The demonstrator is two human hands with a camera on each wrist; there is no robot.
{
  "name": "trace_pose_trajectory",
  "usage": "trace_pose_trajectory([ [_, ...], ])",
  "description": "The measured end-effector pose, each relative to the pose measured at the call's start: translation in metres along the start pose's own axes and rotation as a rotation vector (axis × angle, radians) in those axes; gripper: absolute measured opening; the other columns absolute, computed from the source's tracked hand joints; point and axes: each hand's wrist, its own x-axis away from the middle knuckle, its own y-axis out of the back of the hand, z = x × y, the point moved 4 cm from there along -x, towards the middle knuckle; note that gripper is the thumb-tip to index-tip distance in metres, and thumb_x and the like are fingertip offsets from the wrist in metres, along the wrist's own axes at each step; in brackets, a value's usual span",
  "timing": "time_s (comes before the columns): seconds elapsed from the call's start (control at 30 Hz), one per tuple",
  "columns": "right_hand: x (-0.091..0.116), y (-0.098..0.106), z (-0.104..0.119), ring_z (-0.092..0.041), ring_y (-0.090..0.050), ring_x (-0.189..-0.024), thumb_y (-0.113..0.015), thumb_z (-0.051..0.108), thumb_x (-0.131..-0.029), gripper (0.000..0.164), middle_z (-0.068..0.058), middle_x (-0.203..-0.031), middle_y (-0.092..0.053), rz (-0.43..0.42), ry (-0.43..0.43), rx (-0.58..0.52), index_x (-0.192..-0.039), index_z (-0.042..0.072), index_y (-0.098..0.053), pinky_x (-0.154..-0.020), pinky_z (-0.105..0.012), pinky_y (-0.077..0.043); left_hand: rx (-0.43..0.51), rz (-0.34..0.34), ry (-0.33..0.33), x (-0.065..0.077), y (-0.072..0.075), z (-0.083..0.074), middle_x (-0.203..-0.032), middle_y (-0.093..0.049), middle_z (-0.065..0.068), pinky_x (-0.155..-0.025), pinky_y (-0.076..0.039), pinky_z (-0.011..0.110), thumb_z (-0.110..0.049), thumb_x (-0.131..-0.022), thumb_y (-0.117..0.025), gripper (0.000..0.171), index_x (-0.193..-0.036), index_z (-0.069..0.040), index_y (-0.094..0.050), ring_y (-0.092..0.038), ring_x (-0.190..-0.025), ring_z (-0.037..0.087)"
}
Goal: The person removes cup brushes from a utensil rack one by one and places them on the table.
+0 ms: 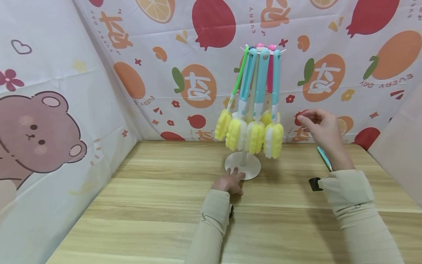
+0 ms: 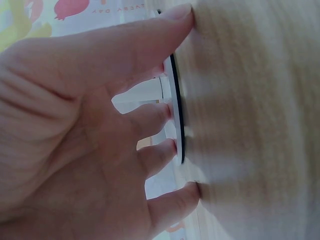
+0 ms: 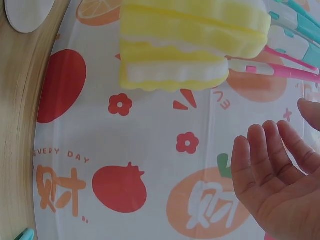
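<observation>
Fingers (image 2: 151,120) spread, the left hand (image 1: 229,182) touches the round white base (image 1: 252,168) of a stand (image 1: 244,159); the right hand (image 1: 323,128) — thumb apart from loosely bent fingers — hovers beside yellow-and-white sponge brushes (image 1: 273,141) hanging from it. On the wooden worktop (image 1: 148,205) lies a turquoise handle (image 1: 324,157); fruit-printed cloth (image 1: 214,25) hangs behind.

Brushes (image 1: 260,93) on rack (image 1: 252,168) | rack on table (image 1: 148,220) (cloth (image 1: 217,126) behind) | handle (image 1: 324,157) at right
</observation>
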Motion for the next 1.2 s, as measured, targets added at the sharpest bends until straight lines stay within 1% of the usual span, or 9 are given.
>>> trace_pose_trajectory([
  [0.1,-0.001,-0.004,0.002,-0.017,-0.056,-0.076,-0.059,0.032,-0.086,0.035,-0.009,-0.092,-0.059,-0.001,0.014,-0.008,-0.106,0.002,-0.059,-0.061,-0.012,-0.047,-0.002,-0.008,-0.002,0.001,0.001,0.001,-0.15,-0.012,0.007,-0.097,-0.031,0.055,-0.023,-0.08,-0.066,0.063,-0.136,-0.023,-0.037,-0.003,-0.133,0.028],
  [0.23,-0.002,-0.007,0.004,-0.019,-0.056,-0.077,-0.059,0.032,-0.086,0.035,-0.009,-0.089,-0.06,-0.009,0.04,0.027,-0.105,0.003,-0.06,-0.061,-0.012,-0.047,0.005,-0.007,-0.002,0.001,0.001,0.001,-0.15,-0.012,0.006,-0.097,-0.031,0.056,-0.023,-0.08,-0.065,0.063,-0.137,-0.023,-0.037,-0.003,-0.133,0.027],
  [0.33,-0.002,-0.01,0.005,-0.018,-0.055,-0.076,-0.059,0.033,-0.086,0.035,-0.009,-0.088,-0.059,-0.008,0.053,0.043,-0.104,0.004,-0.06,-0.06,-0.012,-0.047,0.012,-0.009,-0.001,0.0,0.0,0.002,-0.15,-0.012,0.006,-0.097,-0.031,0.056,-0.023,-0.081,-0.065,0.063,-0.137,-0.024,-0.037,-0.003,-0.133,0.027],
  [0.6,-0.001,-0.018,0.009,-0.017,-0.055,-0.073,-0.059,0.029,-0.086,0.03,-0.008,-0.088,-0.058,0.012,0.083,0.005,-0.101,0.003,-0.061,-0.059,-0.014,-0.047,0.011,-0.012,0.0,0.0,0.0,0.002,-0.15,-0.012,0.006,-0.098,-0.03,0.056,-0.024,-0.081,-0.066,0.063,-0.137,-0.024,-0.036,-0.003,-0.133,0.027],
  [0.77,-0.001,-0.019,0.013,-0.019,-0.054,-0.079,-0.058,0.034,-0.086,0.036,-0.007,-0.094,-0.059,0.021,0.076,0.014,-0.106,0.005,-0.06,-0.062,-0.014,-0.046,0.003,-0.016,-0.006,0.0,0.0,0.001,-0.15,-0.013,0.006,-0.097,-0.031,0.056,-0.024,-0.08,-0.066,0.063,-0.137,-0.024,-0.037,-0.004,-0.133,0.027],
  [0.87,-0.002,-0.021,0.015,-0.017,-0.052,-0.082,-0.058,0.033,-0.087,0.036,-0.007,-0.097,-0.059,0.023,0.076,0.019,-0.11,0.005,-0.059,-0.064,-0.014,-0.044,0.002,-0.021,-0.01,0.0,0.001,0.001,-0.15,-0.013,0.006,-0.097,-0.031,0.056,-0.024,-0.08,-0.066,0.063,-0.136,-0.024,-0.037,-0.004,-0.132,0.028],
  [1.2,-0.005,-0.03,0.023,-0.017,-0.051,-0.082,-0.06,0.029,-0.086,0.035,-0.009,-0.096,-0.058,0.025,0.098,-0.007,-0.11,0.004,-0.059,-0.067,-0.017,-0.042,0.004,-0.019,-0.01,0.0,0.001,0.001,-0.15,-0.013,0.006,-0.098,-0.029,0.056,-0.024,-0.081,-0.066,0.063,-0.137,-0.024,-0.037,-0.004,-0.132,0.028],
])
